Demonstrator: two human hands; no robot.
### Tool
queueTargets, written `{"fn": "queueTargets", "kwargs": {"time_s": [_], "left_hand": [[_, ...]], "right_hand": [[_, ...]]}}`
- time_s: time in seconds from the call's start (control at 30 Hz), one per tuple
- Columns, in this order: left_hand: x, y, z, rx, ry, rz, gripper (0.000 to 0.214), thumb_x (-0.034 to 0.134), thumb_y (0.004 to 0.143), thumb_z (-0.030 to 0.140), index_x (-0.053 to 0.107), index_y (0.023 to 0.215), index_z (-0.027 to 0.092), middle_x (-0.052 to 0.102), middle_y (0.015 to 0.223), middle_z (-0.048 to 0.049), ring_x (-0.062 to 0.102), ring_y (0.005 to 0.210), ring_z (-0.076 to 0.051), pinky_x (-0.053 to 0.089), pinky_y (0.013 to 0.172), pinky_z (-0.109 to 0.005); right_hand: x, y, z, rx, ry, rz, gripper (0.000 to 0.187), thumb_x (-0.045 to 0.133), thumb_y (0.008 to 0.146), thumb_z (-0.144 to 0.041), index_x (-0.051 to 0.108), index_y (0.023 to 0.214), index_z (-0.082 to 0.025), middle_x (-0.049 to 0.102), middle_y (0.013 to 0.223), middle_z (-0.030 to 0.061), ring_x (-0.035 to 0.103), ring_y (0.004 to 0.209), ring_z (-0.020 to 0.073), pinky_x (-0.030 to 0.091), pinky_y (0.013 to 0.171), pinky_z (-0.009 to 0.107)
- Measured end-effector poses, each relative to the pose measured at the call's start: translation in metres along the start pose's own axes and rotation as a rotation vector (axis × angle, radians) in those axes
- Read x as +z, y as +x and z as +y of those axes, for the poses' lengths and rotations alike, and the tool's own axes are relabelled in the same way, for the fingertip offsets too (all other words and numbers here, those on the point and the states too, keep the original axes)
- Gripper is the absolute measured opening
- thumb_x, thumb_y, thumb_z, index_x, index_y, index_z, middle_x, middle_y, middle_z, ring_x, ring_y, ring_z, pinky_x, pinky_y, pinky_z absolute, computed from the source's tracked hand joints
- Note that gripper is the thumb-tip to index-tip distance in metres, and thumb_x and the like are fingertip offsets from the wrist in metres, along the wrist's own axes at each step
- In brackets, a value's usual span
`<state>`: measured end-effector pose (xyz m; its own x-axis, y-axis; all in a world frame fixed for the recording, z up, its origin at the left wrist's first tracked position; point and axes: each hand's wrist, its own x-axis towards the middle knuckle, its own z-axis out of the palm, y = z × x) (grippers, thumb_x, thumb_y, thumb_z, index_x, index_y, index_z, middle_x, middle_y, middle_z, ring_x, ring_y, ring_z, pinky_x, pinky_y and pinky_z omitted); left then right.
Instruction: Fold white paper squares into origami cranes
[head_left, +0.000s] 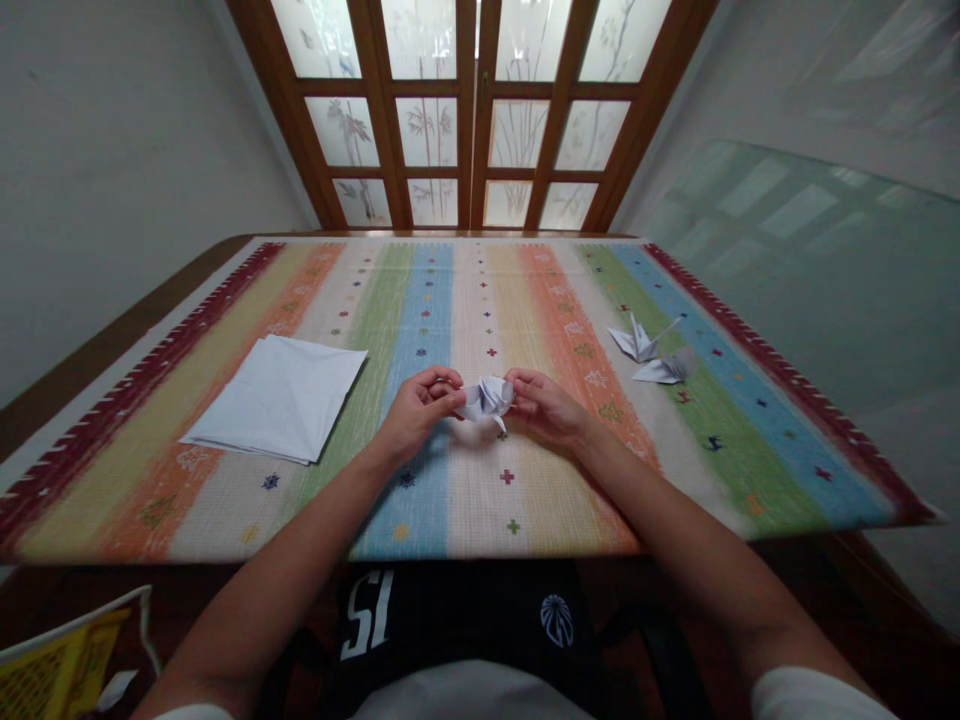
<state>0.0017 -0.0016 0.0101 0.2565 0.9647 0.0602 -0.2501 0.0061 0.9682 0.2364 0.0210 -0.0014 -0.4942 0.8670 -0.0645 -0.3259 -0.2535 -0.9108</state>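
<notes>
White paper stack [277, 398] lies on the striped cloth [465, 510], just left of the hands. Left hand [416, 412] and right hand [544, 408] are close together, pinching a folded paper piece [486, 397] between them above the cloth. Paper crane [636, 340] and small folded paper [666, 367] sit right, touching.

"What sort of place are you in?"

"A room in a home, as far as I can see. Nothing here looks like a lab or a shop."

"What shows that?"

"Ahead of me are wooden-framed glazed doors [466, 110] with bamboo patterned on the frosted panes. My worktop [127, 355] is wooden, and a striped woven cloth [480, 290] with little embroidered motifs covers it."

"And around you?"

"Plain painted walls [135, 200], and a yellow printed package [64, 665] down by my left side."
</notes>
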Motion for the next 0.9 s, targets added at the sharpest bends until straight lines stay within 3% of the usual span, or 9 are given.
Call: {"fn": "queueTargets", "kwargs": {"time_s": [0.13, 0.3, 0.6, 0.9], "left_hand": [[0.003, -0.001, 0.001, 0.055, 0.148, 0.024, 0.030, 0.085, 0.079, 0.043, 0.076, 0.093, 0.019, 0.072, 0.085, -0.0034, 0.064, 0.075, -0.016, 0.052, 0.070, -0.027], [0.006, -0.001, 0.001, 0.131, 0.316, 0.049, 0.018, 0.075, 0.082, 0.038, 0.073, 0.081, 0.020, 0.069, 0.079, -0.0021, 0.060, 0.072, -0.017, 0.048, 0.070, -0.028], [0.010, -0.004, -0.001, 0.173, 0.375, 0.056, 0.019, 0.067, 0.086, 0.038, 0.067, 0.081, 0.020, 0.062, 0.073, 0.0009, 0.052, 0.064, -0.015, 0.042, 0.062, -0.026], [0.009, -0.003, -0.006, 0.209, 0.413, 0.105, 0.030, 0.073, 0.092, 0.048, 0.068, 0.085, 0.019, 0.062, 0.074, 0.0007, 0.054, 0.068, -0.015, 0.043, 0.066, -0.026]], "right_hand": [[0.000, 0.001, 0.004, 0.015, 0.005, -0.039, 0.046, 0.099, 0.071, -0.058, 0.072, 0.078, -0.021, 0.068, 0.076, -0.0014, 0.064, 0.070, 0.0136, 0.059, 0.073, 0.028], [0.003, 0.002, 0.010, 0.056, 0.002, -0.068, 0.044, 0.101, 0.070, -0.055, 0.075, 0.081, -0.021, 0.070, 0.077, -0.0012, 0.065, 0.070, 0.0138, 0.061, 0.073, 0.028], [0.001, 0.004, 0.014, 0.081, 0.015, -0.119, 0.041, 0.099, 0.075, -0.053, 0.077, 0.085, -0.019, 0.072, 0.080, 0.0000, 0.069, 0.074, 0.0130, 0.061, 0.076, 0.027], [0.000, 0.002, 0.013, 0.101, 0.037, -0.129, 0.041, 0.099, 0.076, -0.052, 0.077, 0.087, -0.019, 0.074, 0.084, 0.0009, 0.073, 0.078, 0.0135, 0.063, 0.078, 0.026]]}}
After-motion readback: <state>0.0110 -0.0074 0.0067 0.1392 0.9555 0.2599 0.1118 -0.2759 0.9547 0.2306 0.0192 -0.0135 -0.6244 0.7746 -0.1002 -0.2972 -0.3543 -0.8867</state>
